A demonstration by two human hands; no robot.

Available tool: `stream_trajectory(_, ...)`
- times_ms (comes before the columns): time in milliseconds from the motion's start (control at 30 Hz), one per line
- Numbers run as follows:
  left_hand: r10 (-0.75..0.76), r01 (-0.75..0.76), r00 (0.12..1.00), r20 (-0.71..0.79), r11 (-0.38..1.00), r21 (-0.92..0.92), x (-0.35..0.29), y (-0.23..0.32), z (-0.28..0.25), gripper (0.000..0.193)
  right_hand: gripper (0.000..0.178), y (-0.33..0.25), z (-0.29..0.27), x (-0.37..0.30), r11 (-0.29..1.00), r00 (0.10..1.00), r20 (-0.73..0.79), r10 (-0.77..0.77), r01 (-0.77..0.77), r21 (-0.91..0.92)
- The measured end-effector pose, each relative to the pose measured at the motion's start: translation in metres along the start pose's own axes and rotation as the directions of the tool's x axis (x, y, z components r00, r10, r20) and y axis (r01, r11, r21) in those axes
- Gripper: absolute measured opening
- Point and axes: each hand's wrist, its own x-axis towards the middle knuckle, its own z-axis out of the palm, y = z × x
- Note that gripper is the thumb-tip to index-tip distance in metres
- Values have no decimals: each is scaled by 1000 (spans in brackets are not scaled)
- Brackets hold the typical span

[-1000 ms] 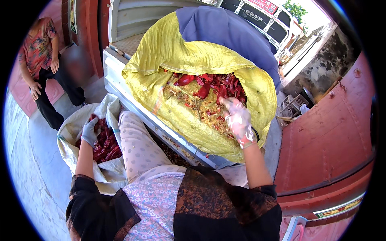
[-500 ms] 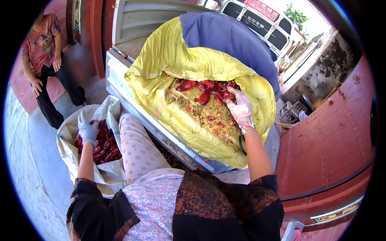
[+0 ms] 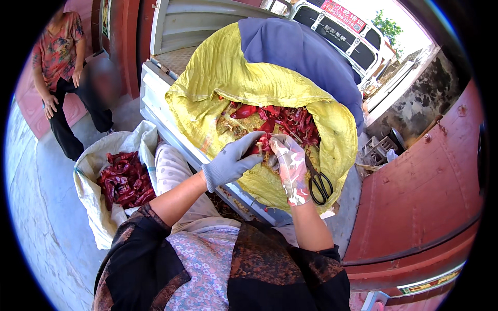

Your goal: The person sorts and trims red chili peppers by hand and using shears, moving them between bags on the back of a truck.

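So both hands are together right now, up over the near part of the big yellow sack. The left hand, in a grey glove, and the right hand, in a pinkish patterned one, are pinched on a red pepper between them. Fingers cover a good bit of it, so I can't really tell which hand has the firmer grip.

Behind the pepper, the sack's mouth gapes wide, with a heap of red peppers towards its right side and yellowish crumbly bits on the left. Black-handled scissors lie on the sack just beside the right wrist — handles pointing back towards the person. The sack sits on the edge of a metal truck bed, with a bluish-purple cloth bunched against its far side.

Down on the left, next to the person's leg in spotted trousers, there's a white sack with plenty of darker red peppers in it. Further back on that side, another person in a flowery shirt is sitting — hands on their legs.
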Motion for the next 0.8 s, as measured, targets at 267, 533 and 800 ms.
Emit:
stream_trajectory(267,-260,297,952,161,909,-293,-6,-8,5,22,33,20,-28,0,806,842,308,-444,525,-273)
stream_trajectory(533,-172,304,909,379,896,-323,-2,-11,12,24,35,24,-41,-10,944,883,344,-319,330,28)
stream_trajectory(800,-65,375,774,630,849,-373,-10,-23,22,32,19,18,-60,-23,928,903,368,-222,311,-204)
